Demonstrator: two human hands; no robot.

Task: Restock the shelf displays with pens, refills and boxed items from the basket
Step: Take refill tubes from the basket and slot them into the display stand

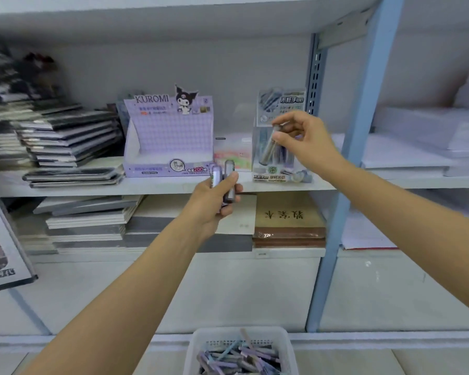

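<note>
My left hand (pixel 214 200) grips a few purple-grey refill tubes (pixel 222 177) upright, in front of the shelf edge. My right hand (pixel 302 139) pinches one grey refill tube (pixel 268 148) by its top, tilted, at the opening of the clear display box (pixel 280 169) on the shelf. That box holds several tubes standing up. A purple Kuromi display box (pixel 168 147) stands to its left and looks empty inside. The white basket (pixel 201 345) at the bottom centre holds several purple and blue tubes.
Dark notebooks (pixel 65 142) are stacked at the shelf's left. More book stacks (pixel 92 220) and a brown boxed item (pixel 289 220) lie on the lower shelf. A blue upright post (pixel 358 147) stands right of the display. White paper stacks (pixel 417 147) fill the right bay.
</note>
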